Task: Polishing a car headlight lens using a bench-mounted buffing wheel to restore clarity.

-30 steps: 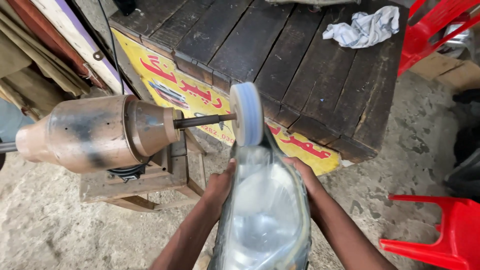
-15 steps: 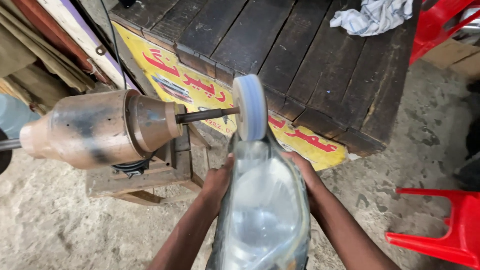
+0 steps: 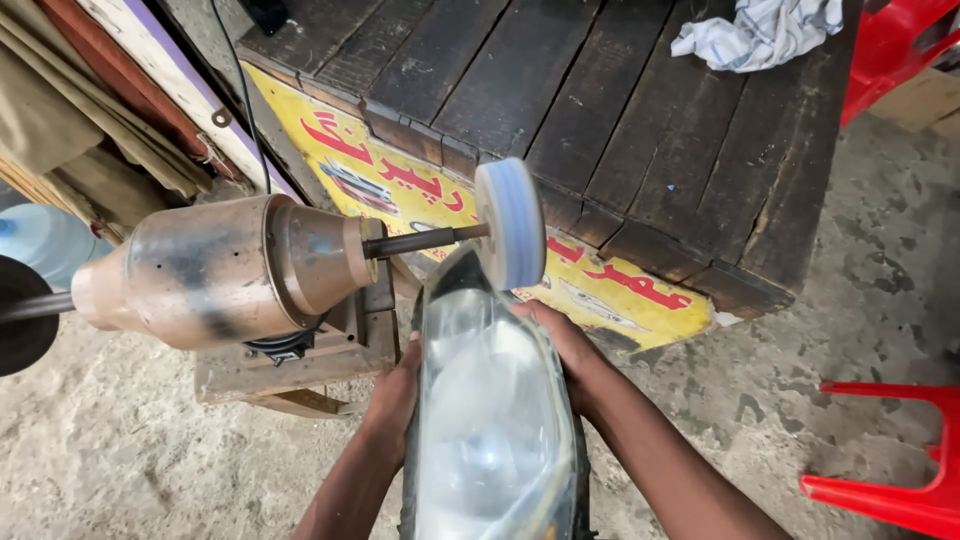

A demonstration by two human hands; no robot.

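A car headlight [image 3: 495,420] is gripped on both flanks, the left hand [image 3: 392,400] wrapped around its left edge and the right hand [image 3: 565,345] closed around its right edge, and its upper tip is held up against the pale blue buffing wheel [image 3: 510,222]. The wheel is carried on a dark shaft [image 3: 425,241] driven out of a worn, copper-coloured motor [image 3: 215,270], which is mounted on a rough wooden block [image 3: 290,370] on the concrete floor [image 3: 130,450]. The lens is seen to be hazy and milky across most of its face, so the polishing is judged to be only partly done: contact is made at the top end alone, and the broad middle and lower stretch is apparently left to be worked. Whether the wheel is spinning cannot be told. As for containers, a large blue water bottle [image 3: 45,240] is glimpsed at the far left, its contents hidden. A crumpled rag [image 3: 760,30] is left on the dark wooden platform [image 3: 640,130], a yellow painted signboard [image 3: 420,195] is leaned against its front, and red plastic chairs [image 3: 890,480] are set at the right.
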